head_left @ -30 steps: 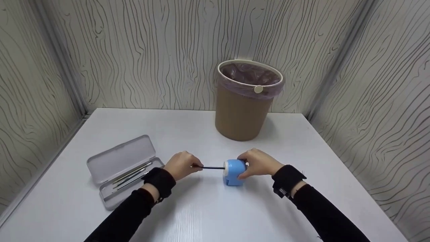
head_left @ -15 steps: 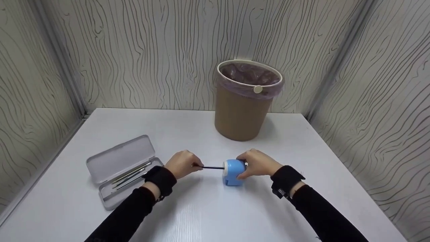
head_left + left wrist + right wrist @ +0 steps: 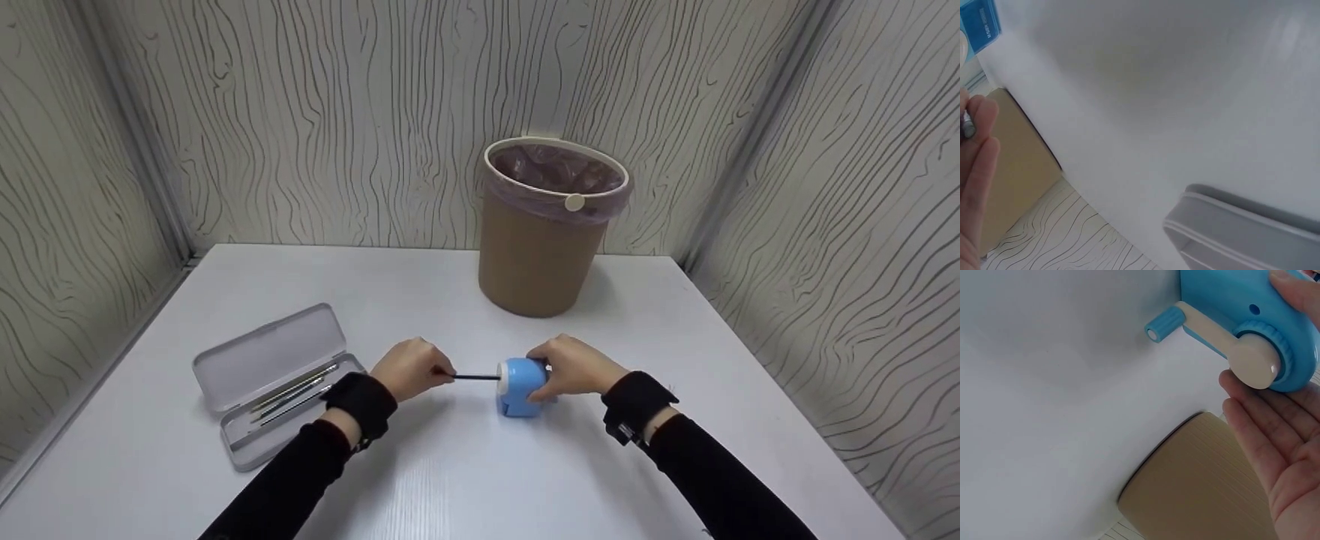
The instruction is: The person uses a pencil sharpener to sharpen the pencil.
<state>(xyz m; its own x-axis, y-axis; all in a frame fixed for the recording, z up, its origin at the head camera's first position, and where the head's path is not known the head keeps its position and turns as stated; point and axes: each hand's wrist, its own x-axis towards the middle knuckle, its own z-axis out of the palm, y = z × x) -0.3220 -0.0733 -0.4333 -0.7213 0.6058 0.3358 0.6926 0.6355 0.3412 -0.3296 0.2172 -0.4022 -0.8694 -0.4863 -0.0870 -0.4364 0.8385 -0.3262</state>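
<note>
A small blue pencil sharpener (image 3: 521, 386) stands on the white table (image 3: 465, 480) in the head view. My right hand (image 3: 574, 366) grips it from the right, thumb on its top. In the right wrist view its cream crank (image 3: 1202, 323) with a blue knob (image 3: 1162, 326) sticks out beside my fingers (image 3: 1258, 433). A thin dark pencil (image 3: 476, 376) lies level with its tip in the sharpener's front. My left hand (image 3: 409, 367) pinches the pencil's other end; its fingers (image 3: 977, 152) show in the left wrist view.
An open grey pencil case (image 3: 277, 382) with several pencils in its tray lies to the left of my left hand. A tan waste bin (image 3: 551, 225) with a plastic liner stands at the back of the table. Patterned walls close in three sides.
Both hands, the pencil and the sharpener hold nearly the same places; they have only drifted slightly left and down in the head view.
</note>
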